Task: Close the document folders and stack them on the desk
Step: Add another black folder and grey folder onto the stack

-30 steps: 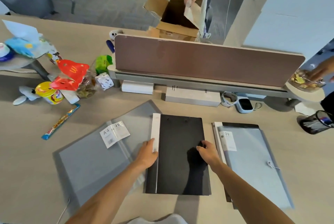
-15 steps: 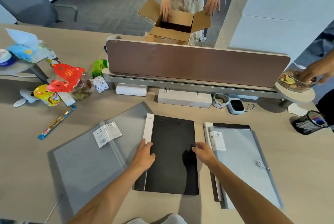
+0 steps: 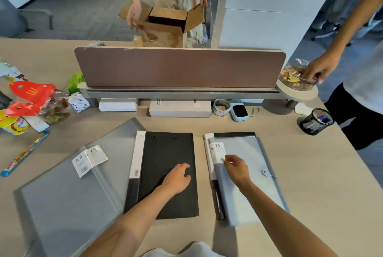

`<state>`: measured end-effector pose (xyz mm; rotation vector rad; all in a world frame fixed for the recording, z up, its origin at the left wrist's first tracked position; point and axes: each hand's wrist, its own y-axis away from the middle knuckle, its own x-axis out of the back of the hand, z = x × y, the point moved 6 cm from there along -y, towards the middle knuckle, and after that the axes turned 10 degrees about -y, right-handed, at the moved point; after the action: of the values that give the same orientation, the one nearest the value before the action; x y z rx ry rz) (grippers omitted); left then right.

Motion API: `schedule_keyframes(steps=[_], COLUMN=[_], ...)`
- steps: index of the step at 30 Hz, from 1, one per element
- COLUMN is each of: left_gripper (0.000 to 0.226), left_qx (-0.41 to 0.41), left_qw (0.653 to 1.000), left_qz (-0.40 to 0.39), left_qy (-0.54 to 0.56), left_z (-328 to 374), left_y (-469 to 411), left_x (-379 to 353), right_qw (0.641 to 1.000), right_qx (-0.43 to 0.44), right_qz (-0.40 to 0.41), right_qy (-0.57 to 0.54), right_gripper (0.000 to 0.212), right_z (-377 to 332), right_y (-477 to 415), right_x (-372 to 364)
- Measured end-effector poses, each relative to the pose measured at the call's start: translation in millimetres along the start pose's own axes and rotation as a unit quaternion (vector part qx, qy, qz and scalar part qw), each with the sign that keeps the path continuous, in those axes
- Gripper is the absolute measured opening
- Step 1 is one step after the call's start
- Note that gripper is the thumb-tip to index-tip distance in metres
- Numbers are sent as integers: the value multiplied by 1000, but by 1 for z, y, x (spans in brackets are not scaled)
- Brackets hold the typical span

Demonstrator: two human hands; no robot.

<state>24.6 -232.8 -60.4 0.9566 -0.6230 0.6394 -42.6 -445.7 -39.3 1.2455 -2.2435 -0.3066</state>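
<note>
A closed black folder (image 3: 165, 153) with a white spine label lies flat in the middle of the desk (image 3: 310, 184). My left hand (image 3: 178, 178) rests palm-down on its cover. To its left a grey translucent folder (image 3: 62, 184) lies spread wide, an A4 label on it. On the right lies a pale blue folder (image 3: 257, 157) with a string clasp, on top of a dark one. My right hand (image 3: 236, 169) is on the blue folder near its left edge, fingertips pinched at the white label; whether it grips anything is unclear.
A brown divider panel (image 3: 180, 68) stands across the desk's far side, with white boxes (image 3: 180, 108), a tape roll (image 3: 221, 106) and a small device (image 3: 239, 111) below it. Snacks and a red bag (image 3: 31, 97) crowd the left. A mesh pen cup (image 3: 317, 121) stands right. Other people stand behind and to the right.
My left hand moved from the black folder's spine to its cover. My right hand left the black folder's right edge and went onto the blue folder. The view shifted down and closer.
</note>
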Motion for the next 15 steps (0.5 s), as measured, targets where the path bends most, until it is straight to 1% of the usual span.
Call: schedule_keyframes(steps=[3,5,6,10,11,14,15], left_gripper=[54,56,56,69,71,68,67], left_qx=[-7,7,18,55,61,95,104], left_qw=[998,993,990,982,980,966,960], left_qz=[-49,-81,-84,-55,-46,-1,10], left_qy=[38,90,111,169,184,242,261], left_z=[43,67,74,78,86,103,105], left_y=[-6,-7,-9,-43,-39,-32,-32], left_x=[-26,-42,-50,-86,-83,-71,-70], right_qw=[999,999,998,991,990,990,991], right_qx=[-2,-12,-17,-28,-38,-44,-44], right_qz=[36,50,55,72,69,50,45], right_qy=[1,6,12,105,116,121,115], right_gripper=[33,35,36,42,40,22,20], right_z=[19,36,46,78,83,95,96], right_y=[-3,-9,-12,-32,-36,-45,-46], right_x=[44,74,87,134,142,154,156])
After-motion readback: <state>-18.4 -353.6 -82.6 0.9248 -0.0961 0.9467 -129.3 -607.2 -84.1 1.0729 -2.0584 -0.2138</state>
